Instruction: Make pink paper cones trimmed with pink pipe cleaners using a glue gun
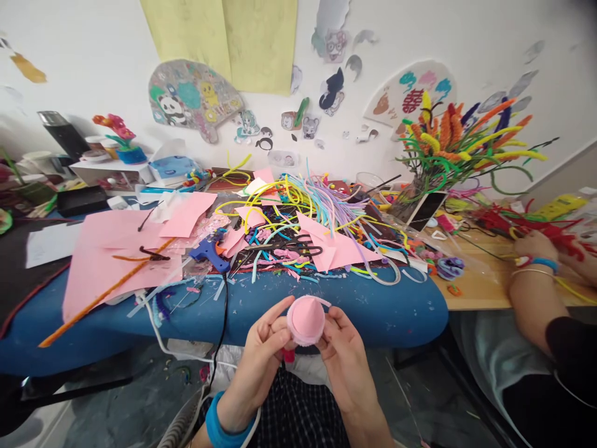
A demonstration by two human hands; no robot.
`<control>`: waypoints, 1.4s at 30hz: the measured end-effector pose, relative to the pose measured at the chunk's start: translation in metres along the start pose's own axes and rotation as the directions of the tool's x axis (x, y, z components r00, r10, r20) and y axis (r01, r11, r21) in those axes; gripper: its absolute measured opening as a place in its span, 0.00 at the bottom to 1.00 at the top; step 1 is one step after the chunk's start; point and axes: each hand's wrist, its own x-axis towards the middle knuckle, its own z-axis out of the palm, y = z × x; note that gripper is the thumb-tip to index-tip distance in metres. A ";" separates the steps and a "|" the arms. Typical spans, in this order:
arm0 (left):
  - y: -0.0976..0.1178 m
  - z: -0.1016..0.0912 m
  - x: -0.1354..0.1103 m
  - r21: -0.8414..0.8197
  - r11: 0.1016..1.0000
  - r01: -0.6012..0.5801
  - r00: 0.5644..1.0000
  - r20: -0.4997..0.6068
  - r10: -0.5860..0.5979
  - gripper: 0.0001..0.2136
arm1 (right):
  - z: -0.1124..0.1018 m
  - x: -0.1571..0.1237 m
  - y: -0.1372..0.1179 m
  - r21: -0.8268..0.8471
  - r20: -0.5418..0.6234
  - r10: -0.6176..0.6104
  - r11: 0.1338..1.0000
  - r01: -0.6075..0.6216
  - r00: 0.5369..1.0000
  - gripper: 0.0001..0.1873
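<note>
Over my lap, just off the table's front edge, is a small pink paper or felt cone [308, 314], its tip toward me. A fuzzy pink pipe cleaner [304, 340] rings its base, and a loose end sticks out at the upper right. My left hand [261, 351] grips the cone's left side between thumb and fingers. On the other side, my right hand [347, 358] pinches the rim near the pipe cleaner's end. Beyond them on the table lie a blue glue gun [209, 250], black-handled scissors [308, 246] and pink sheets [112, 249].
Loose pipe cleaners [336, 199] pile up mid-table. A long orange pipe cleaner [107, 291] overhangs the front edge. The glue gun's black cord [222, 323] drops beside my left arm. At right stand a vase of pipe-cleaner flowers [448, 143] and a co-worker's arm [532, 298].
</note>
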 end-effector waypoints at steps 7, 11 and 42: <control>-0.007 0.003 -0.003 0.148 0.967 -0.208 0.976 -0.037 0.216 0.27 | 0.006 -0.009 0.004 -0.041 -0.063 -0.138 0.990 0.136 0.988 0.16; -0.007 0.005 -0.006 0.305 0.903 -0.302 0.942 -0.052 0.333 0.17 | 0.005 -0.012 0.007 -0.088 -0.062 -0.205 0.976 0.200 0.977 0.15; -0.003 0.000 -0.012 0.497 0.787 -0.365 0.870 -0.118 0.478 0.09 | 0.006 -0.020 0.022 -0.095 -0.027 -0.245 0.966 0.242 0.969 0.14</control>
